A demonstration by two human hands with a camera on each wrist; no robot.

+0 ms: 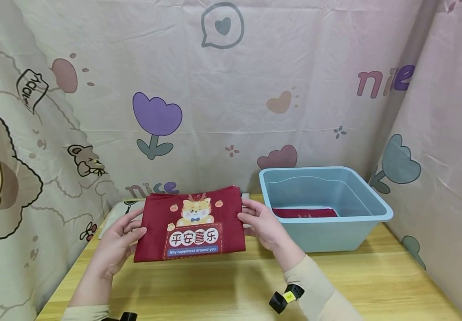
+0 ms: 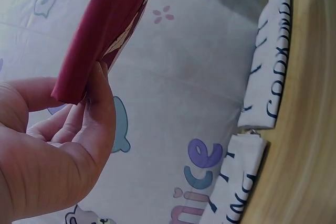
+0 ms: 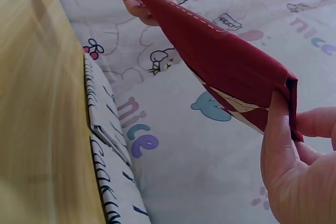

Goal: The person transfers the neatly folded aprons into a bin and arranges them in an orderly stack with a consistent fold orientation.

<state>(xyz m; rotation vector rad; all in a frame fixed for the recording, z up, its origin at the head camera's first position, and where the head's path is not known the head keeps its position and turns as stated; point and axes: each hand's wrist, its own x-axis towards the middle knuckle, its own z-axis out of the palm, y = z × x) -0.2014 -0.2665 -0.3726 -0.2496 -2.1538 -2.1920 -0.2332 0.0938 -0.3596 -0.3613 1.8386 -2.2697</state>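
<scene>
A folded dark red cloth (image 1: pixel 154 229) hangs above the table, its front printed with a cartoon animal and lettering. My left hand (image 1: pixel 114 247) pinches its left edge, the thumb in front and the other fingers partly behind. At the opposite edge, my right hand (image 1: pixel 265 227) holds the cloth between thumb and fingers. Seen from the right wrist, the folded layers (image 3: pixel 226 51) stretch between both hands, tilted. The left wrist view shows the cloth's end (image 2: pixel 79 72) gripped between thumb and fingers.
To the right stands a light blue bin (image 1: pixel 319 236) with another red cloth (image 1: pixel 303 213) inside. Two folded white cloths with dark lettering (image 2: pixel 265 72) lie along the back of the wooden table (image 1: pixel 215 294), partly hidden in the head view. Printed curtains (image 1: pixel 231 89) enclose the back and sides.
</scene>
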